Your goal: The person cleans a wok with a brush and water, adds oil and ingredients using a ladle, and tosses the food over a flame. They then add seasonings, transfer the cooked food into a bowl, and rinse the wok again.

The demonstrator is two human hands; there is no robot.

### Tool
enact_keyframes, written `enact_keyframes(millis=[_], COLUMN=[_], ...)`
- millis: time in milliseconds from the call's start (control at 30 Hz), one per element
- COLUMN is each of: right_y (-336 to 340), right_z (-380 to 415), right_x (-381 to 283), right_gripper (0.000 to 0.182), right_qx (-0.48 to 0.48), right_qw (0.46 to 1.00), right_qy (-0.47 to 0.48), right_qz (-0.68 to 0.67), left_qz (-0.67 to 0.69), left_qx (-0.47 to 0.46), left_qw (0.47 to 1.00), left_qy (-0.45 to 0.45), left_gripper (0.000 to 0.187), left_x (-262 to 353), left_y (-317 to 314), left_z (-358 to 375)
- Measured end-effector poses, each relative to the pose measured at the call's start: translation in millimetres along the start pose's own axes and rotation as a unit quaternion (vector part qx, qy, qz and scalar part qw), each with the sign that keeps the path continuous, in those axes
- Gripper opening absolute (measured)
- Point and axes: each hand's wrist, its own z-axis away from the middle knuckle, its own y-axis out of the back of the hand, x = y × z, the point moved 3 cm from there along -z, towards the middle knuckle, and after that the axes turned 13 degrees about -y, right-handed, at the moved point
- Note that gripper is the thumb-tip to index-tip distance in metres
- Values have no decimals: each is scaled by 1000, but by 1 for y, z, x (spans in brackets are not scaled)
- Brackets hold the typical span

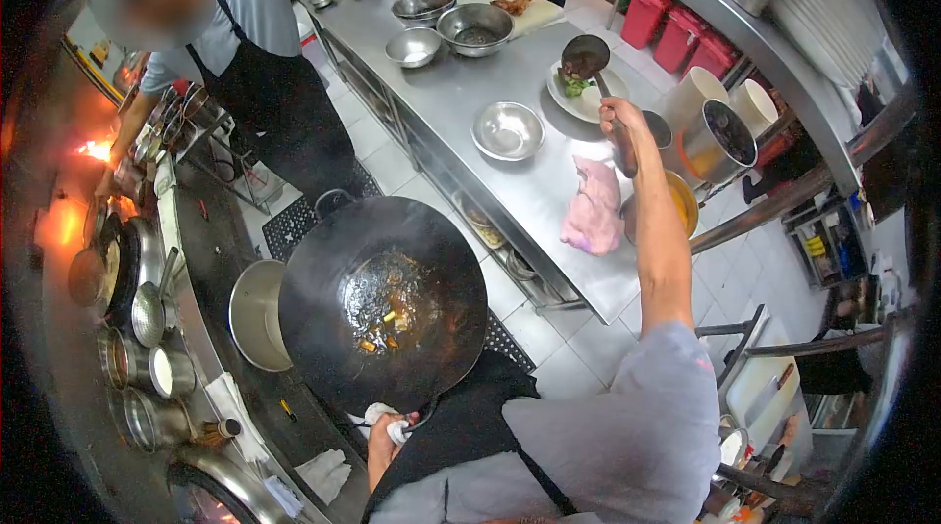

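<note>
My left hand (384, 446) is closed around a white cloth (397, 429) at the near handle of a large black wok (451, 328), which holds dark oily residue and a few yellow bits. My right arm reaches over the steel table, and my right hand (623, 114) grips the handle of a ladle (586, 57). The ladle's bowl, with dark food in it, is over a white plate (561, 104) bearing green vegetables and something pale. Left of the plate sits a steel bowl (508, 131); a pink cloth (594, 206) lies nearer me.
A co-worker (265, 63) in a black apron stands at the flaming stove, upper left. Steel bowls (475, 28) and a cutting board (544, 14) are on the far table (441, 98). A large pot (257, 316) is left of the wok. An overhead shelf (730, 4) runs along the right.
</note>
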Motion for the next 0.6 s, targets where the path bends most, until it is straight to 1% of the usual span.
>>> enact_keyframes(millis=[33,67,100,133,167,200,233,267,333,400,500,600], right_y=[4,5,7,10,12,15,19,21,22,21,19,19], right_z=[-8,-14,-18,-22,-26,-29,-32,-32,-31,-34,-31,-29], right_x=[-1,-2,-2,-3,-2,-2,-3,-3,-5,-6,-4,-1], right_gripper=[16,16,17,19,19,18,18,18,18,18,15,12], right_qx=[35,34,49,64,64,81,98,96,109,111,124,141], right_qw=[999,999,998,996,996,992,986,986,976,974,969,968], right_qy=[15,16,29,43,43,45,46,45,82,76,75,102], right_qz=[-12,-13,14,41,41,83,124,126,167,182,200,183], left_qz=[-1,-8,-16,-16,-27,-37,-36,-21,-2,-41,-48,-35], left_qx=[0,18,37,37,39,41,42,43,48,51,39,47], left_qw=[1000,1000,999,999,999,998,998,999,999,998,998,998], left_qy=[-1,-1,-1,-1,0,2,1,3,0,7,-7,-10], left_gripper=[13,11,11,11,12,13,13,14,15,14,13,12], left_x=[0,0,0,-1,-2,-3,-4,-4,-3,-1,2,-1], left_y=[-2,-2,0,2,5,7,9,8,7,4,1,5], left_z=[3,4,5,4,2,0,-1,0,2,5,8,4])
